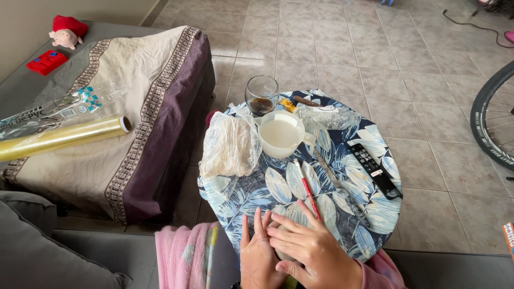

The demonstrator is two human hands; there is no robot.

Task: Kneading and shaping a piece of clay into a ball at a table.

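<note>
At the round table's (375, 235) near edge, both hands (289, 251) press flat, fingers spread, over a pale lump (282, 247), orientation hidden.

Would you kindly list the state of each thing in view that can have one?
left hand: flat on the round table, fingers together
right hand: laid over something pale, partly on the left hand
white cup: upright, full of white liquid
glass: upright, a little dark liquid at the bottom
plastic bag: lying closed around white contents
film roll: lying on the covered bed
remote: lying flat

Two hands (289, 251), one cup (281, 134), one glass (262, 95)
</note>
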